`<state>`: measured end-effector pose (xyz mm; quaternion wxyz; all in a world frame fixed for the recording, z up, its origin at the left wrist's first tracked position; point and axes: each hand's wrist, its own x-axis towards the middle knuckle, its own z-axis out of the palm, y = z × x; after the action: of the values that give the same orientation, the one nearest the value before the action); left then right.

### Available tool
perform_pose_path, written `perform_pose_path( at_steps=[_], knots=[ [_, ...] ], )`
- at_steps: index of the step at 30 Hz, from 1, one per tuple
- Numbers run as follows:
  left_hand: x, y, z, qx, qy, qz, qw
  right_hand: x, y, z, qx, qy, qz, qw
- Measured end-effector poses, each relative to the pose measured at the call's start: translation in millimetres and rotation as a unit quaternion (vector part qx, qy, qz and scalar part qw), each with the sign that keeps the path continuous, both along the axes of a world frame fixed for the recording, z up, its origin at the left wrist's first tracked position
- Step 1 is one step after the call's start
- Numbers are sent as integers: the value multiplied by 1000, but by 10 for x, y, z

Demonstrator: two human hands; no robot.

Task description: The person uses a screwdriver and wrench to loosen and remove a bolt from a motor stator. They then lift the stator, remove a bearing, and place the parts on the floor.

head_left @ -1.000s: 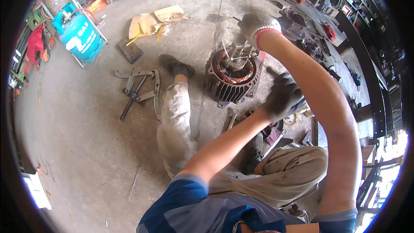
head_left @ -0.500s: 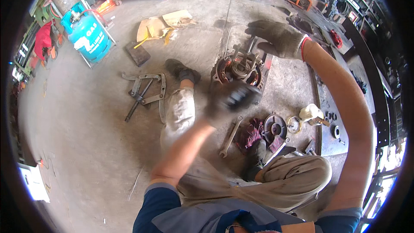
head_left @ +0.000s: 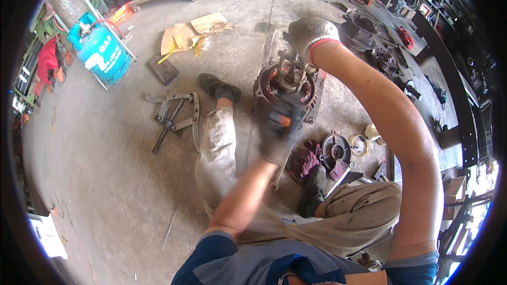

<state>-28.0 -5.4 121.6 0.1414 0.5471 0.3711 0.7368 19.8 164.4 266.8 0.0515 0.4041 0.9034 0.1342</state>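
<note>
An opened electric motor (head_left: 260,85) with a ring of copper windings stands on the floor ahead of me. A small metal puller (head_left: 293,68) sits at its middle, over the shaft. My right hand (head_left: 312,36), in a grey knitted glove with a red cuff, is curled at the puller's far end; its fingers are mostly hidden. My left hand (head_left: 281,129), in a dark glove, is at the motor's near side and smeared by motion, so its grip does not show. Partly behind my left forearm lies a wrench (head_left: 277,180).
A larger three-legged puller (head_left: 174,119) lies left of my outstretched leg. Near my right foot are purple gloves (head_left: 308,159) and a round end cover (head_left: 336,150). Cardboard (head_left: 182,36), a dark block (head_left: 165,68) and a blue gas cylinder (head_left: 104,53) are farther off.
My right hand has moved left and farther away, its fingers now curled. My left hand has turned more upright and shifted slightly right. The view has shifted slightly.
</note>
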Motion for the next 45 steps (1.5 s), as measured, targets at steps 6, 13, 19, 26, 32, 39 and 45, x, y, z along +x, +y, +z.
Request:
perform_pose_path(
  at_steps=[6, 13, 19, 26, 32, 39, 45],
  knots=[
    [1485, 1073, -223, -29, 349, 19, 936, -24, 78, -62, 2, 65, -99, 993],
    [1147, 908, -70, -5, 411, 49, 910, 342, 251, 205, -155, 72, -34, 985],
    [-115, 138, 32, 48, 223, -44, 973, 702, 171, 41, 15, 139, 318, 938],
    [-1394, 470, -23, -139, -171, 10, 975, 73, 37, 26, -21, 34, 64, 997],
    [-991, 476, -30, -61, -245, 66, 965, -157, 25, 0, -21, 26, -43, 999],
    [962, 487, -116, 78, 273, 97, 954, -22, 516, -226, -6, -153, 47, 987],
    [1110, 860, -473, 71, 390, 136, 908, 596, 399, 21, -89, 84, 50, 991]
  ],
)
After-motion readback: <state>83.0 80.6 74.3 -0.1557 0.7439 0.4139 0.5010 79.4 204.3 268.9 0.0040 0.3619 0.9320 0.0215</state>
